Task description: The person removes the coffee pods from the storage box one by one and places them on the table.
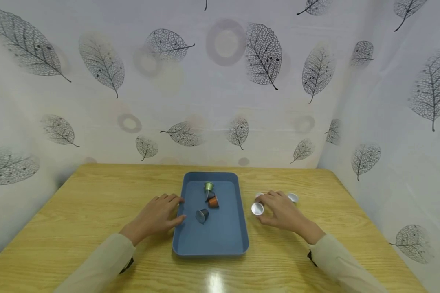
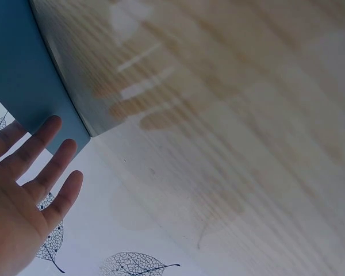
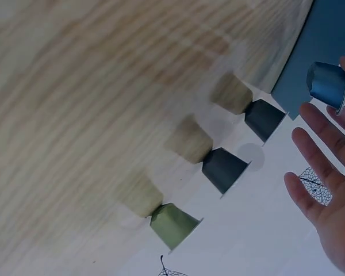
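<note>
A blue tray [image 1: 212, 243] lies on the table, with several coffee capsules in its far half: a green capsule [image 1: 208, 186], a dark capsule [image 1: 209, 196], an orange capsule [image 1: 214, 202] and a dark grey capsule [image 1: 202, 215] nearer the middle. My left hand [image 1: 157, 215] touches the tray's left rim, its fingers spread and fairly straight. To the right of the tray, my right hand [image 1: 284, 212] pinches a blue coffee capsule [image 3: 326, 84] between thumb and fingers. That capsule's silver lid faces the head camera.
Beyond the right hand, a green capsule [image 3: 173, 226] and two dark capsules, one in the middle [image 3: 224, 170] and one closest to the tray [image 3: 263, 120], stand in a row on the wooden table [image 1: 95, 195]. A leaf-patterned curtain [image 1: 212, 101] hangs behind the table.
</note>
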{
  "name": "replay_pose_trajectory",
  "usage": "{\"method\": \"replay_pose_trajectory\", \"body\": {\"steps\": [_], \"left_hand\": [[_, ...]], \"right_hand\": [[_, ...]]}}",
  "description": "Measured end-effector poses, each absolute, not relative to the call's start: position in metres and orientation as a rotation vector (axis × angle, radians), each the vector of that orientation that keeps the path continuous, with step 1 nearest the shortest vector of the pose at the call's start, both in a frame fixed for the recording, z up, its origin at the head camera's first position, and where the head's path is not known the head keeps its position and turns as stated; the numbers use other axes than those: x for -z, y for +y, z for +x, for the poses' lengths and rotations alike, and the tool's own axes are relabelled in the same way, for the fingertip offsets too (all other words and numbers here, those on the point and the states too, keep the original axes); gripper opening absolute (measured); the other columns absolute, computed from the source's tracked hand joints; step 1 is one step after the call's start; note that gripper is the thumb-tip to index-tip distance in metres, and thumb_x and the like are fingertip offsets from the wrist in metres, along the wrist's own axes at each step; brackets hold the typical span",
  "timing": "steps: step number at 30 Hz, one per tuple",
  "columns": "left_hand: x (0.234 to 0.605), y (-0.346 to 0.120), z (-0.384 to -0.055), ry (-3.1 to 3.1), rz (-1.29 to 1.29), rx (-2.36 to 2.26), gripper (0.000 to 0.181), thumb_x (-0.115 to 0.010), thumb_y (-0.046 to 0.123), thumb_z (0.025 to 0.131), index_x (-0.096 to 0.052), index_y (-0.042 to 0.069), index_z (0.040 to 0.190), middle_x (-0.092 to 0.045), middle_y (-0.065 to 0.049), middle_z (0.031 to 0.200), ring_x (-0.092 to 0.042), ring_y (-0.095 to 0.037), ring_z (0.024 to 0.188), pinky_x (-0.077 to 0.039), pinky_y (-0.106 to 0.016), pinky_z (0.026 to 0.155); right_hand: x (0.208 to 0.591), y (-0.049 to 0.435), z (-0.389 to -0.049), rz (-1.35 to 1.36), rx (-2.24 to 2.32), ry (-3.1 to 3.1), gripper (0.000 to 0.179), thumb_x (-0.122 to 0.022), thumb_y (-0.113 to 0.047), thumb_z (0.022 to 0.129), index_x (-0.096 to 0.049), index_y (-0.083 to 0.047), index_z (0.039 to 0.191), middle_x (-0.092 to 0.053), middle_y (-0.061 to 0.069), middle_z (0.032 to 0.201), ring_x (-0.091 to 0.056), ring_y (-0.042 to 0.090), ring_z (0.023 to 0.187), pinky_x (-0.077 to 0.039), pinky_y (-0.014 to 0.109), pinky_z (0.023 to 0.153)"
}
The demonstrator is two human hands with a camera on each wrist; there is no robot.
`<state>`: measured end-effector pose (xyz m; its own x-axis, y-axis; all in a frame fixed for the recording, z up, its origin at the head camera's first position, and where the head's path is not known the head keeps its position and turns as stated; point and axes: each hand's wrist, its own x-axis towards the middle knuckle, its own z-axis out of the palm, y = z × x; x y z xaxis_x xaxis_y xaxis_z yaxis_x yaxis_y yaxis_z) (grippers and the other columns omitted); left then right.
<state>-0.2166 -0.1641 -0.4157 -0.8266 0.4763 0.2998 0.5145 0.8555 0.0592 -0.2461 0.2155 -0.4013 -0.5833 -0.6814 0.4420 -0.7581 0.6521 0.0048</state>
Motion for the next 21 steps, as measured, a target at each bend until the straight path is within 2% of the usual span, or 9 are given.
{"method": "replay_pose_trajectory", "body": {"steps": [9,21], "left_hand": [[0.416,-0.164,-0.217,-2.764,-0.748,0.202,0.047,-0.057,0.049,0.083,-0.059,0.013,0.114,-0.061,-0.004,0.112,-0.057,-0.025,0.101,-0.047,-0.044,0.080],[0.416,-0.164,-0.217,-2.766,-0.753,0.201,0.047,-0.058,0.048,0.083,-0.059,0.012,0.114,-0.061,-0.004,0.112,-0.057,-0.025,0.101,-0.047,-0.044,0.081]], "right_hand": [[0.407,0.224,-0.246,1.127,-0.252,-2.484,0.037,-0.074,-0.029,0.069,-0.060,-0.015,0.100,-0.063,-0.008,0.087,-0.056,0.012,0.082,-0.045,0.037,0.073],[0.411,0.231,-0.248,1.101,-0.214,-2.549,0.035,-0.074,-0.031,0.072,-0.060,-0.015,0.100,-0.060,-0.008,0.087,-0.052,0.009,0.081,-0.044,0.038,0.074]]}}
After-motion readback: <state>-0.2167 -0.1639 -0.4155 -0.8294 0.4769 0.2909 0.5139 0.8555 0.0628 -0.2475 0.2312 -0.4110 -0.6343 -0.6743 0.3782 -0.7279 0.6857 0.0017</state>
